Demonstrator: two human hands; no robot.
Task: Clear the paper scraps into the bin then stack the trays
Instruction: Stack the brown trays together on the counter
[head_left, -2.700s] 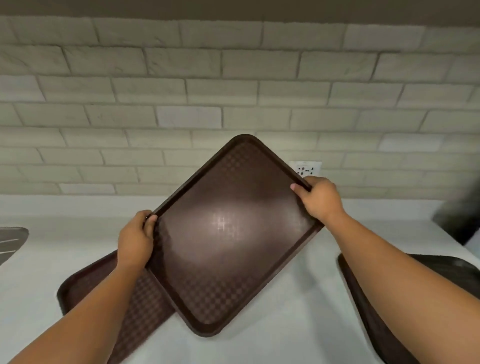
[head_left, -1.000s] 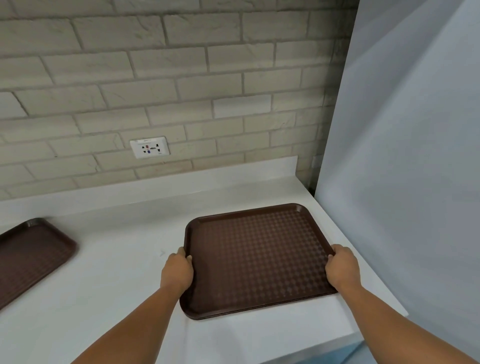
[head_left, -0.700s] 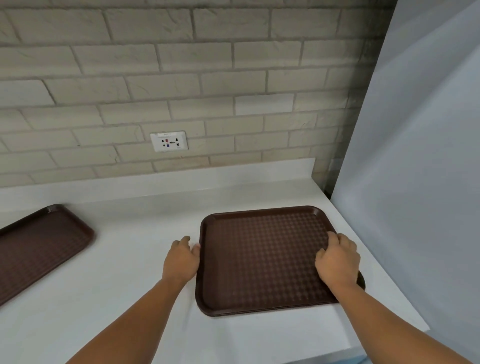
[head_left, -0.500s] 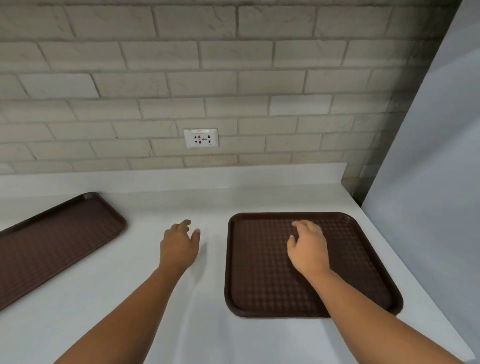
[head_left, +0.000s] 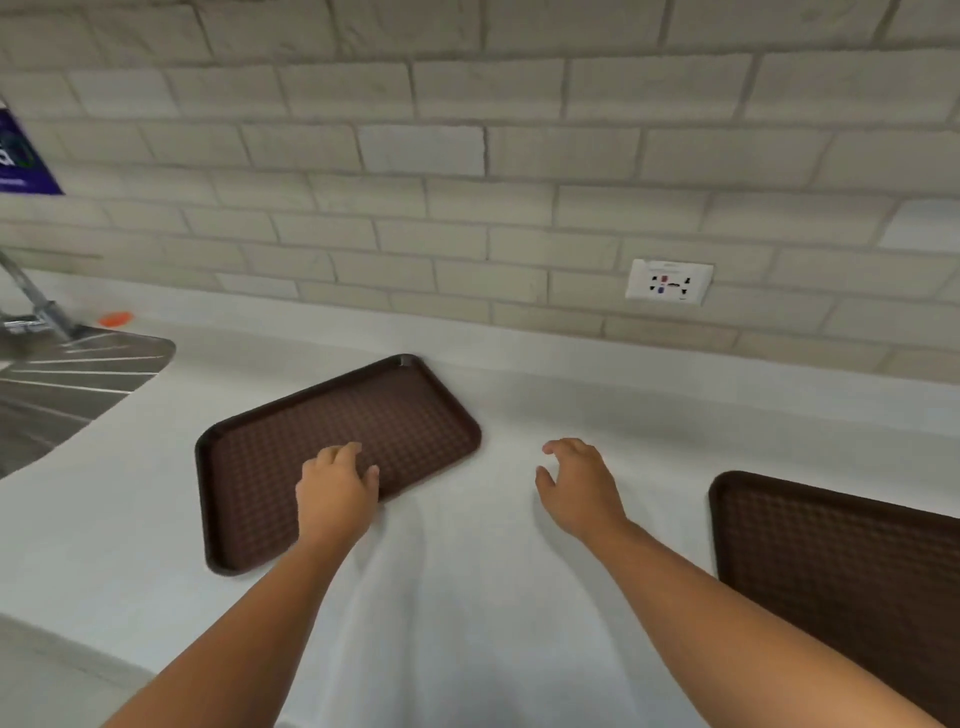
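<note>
A person stands at a long white counter with both bare arms stretched out over it. A dark brown plastic tray with a bumpy checked floor lies flat on the counter, turned at a slant, with one corner pointing to the wall. The left hand is over the near edge of this tray. Its fingers are loose and a little bent, and its thumb is by the rim. It holds nothing, and I cannot tell if it touches the tray. The right hand is over the bare counter, well apart from both trays. Its fingers are spread and softly curved, and it holds nothing too. A second dark brown tray lies flat at the right side, partly cut off by the edge of the view. I cannot tell if more trays are under it. The two hands are between the two trays. Behind the counter is a pale brick wall. A white wall socket sits low on it, with small red and blue marks and tiny print too small to read. At the far left a shiny metal sink board with grooves joins the counter, and a metal tap leans over it. A small orange thing lies near the tap. A purple sign hangs on the wall at the left edge, and its white letters are too blurry to read.
</note>
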